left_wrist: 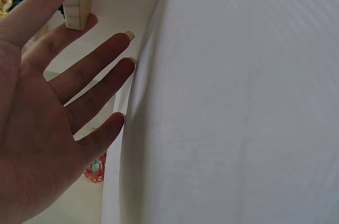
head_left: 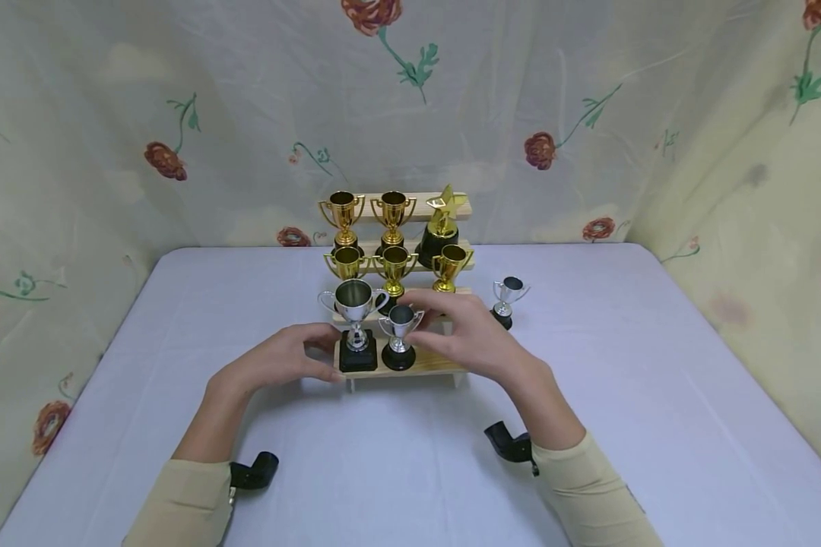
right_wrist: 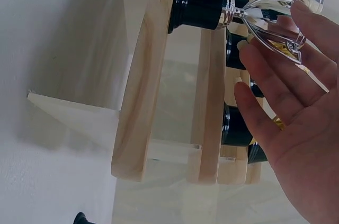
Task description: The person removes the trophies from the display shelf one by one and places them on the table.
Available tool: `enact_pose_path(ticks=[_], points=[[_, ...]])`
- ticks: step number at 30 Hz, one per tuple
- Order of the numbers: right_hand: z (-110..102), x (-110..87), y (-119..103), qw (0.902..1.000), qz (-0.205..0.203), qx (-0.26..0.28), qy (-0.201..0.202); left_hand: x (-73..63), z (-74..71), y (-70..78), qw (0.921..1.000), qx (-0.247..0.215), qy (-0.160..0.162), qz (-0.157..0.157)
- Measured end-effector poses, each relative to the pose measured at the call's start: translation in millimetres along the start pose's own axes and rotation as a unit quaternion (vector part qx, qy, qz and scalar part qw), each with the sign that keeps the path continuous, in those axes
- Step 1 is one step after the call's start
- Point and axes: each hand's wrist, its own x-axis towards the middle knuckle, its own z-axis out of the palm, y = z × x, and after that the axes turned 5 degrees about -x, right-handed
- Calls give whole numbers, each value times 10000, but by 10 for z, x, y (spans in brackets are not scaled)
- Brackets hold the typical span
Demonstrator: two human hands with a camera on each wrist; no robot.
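A small silver trophy (head_left: 399, 323) with a round black base stands on the front board (head_left: 427, 363) of a stepped wooden display stand. My right hand (head_left: 475, 334) pinches its cup near the right handle; in the right wrist view, the other fingers (right_wrist: 265, 81) extend beside it. Left of it stands a larger silver trophy (head_left: 353, 300) on a square black base. My left hand (head_left: 280, 355) holds the left end of that board, its wooden end (left_wrist: 79, 1) between thumb and index finger in the left wrist view, the remaining fingers spread.
Gold cups (head_left: 394, 262) fill the middle step, and more gold cups (head_left: 342, 209) stand behind with a gold star trophy (head_left: 443, 205). Another small silver trophy (head_left: 510, 290) is on the white-covered table (head_left: 657, 395), right of the stand. A flowered curtain (head_left: 246, 91) hangs behind.
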Motion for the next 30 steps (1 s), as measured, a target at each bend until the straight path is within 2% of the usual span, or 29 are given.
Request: enact_pose_path(ticks=[16,30], points=[[9,-10,-52,9999,-1,-144,40,-10,-1,4,10000,-53,-20,80],[-122,-61,-21,9997,47,-182,182,-3,8,-6,9999,-49,-21,113]])
